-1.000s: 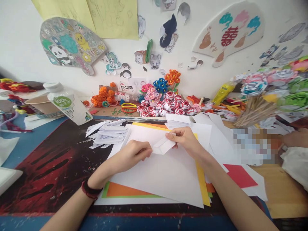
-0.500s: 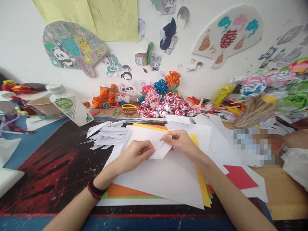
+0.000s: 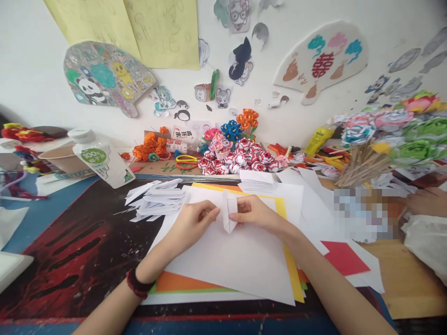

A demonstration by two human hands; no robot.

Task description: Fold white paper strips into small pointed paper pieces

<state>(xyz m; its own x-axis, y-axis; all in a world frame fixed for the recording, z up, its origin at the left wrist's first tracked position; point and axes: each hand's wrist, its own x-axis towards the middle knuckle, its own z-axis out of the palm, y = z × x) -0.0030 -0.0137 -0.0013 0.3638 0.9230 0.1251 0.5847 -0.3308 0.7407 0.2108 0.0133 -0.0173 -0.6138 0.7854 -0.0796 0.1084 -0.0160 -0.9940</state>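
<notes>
A small folded strip of white paper [image 3: 231, 210] stands roughly upright above a large white sheet [image 3: 230, 265]. My right hand [image 3: 256, 213] pinches its right side between thumb and curled fingers. From the left, the fingertips of my left hand [image 3: 200, 219] are closed in a pinch at the paper's left flap, whose edge blends into the white sheet behind. Under the large sheet lie orange [image 3: 195, 280] and yellow sheets [image 3: 294, 270]. Behind my left hand is a loose pile of folded white paper strips [image 3: 157, 197]. A stack of white paper slips [image 3: 256, 179] lies beyond my right hand.
Red-and-white craft flowers [image 3: 244, 158] line the wall side. A white bottle [image 3: 101, 158] stands left. At right are stick-stemmed paper flowers [image 3: 363, 160], a yellow bottle [image 3: 318, 139], a red paper piece [image 3: 345, 257] and another person's hand [image 3: 428, 202].
The folded paper has turned from slanted to nearly upright. My right hand has moved lower along its right side, and my left fingertips have shifted slightly left and up.
</notes>
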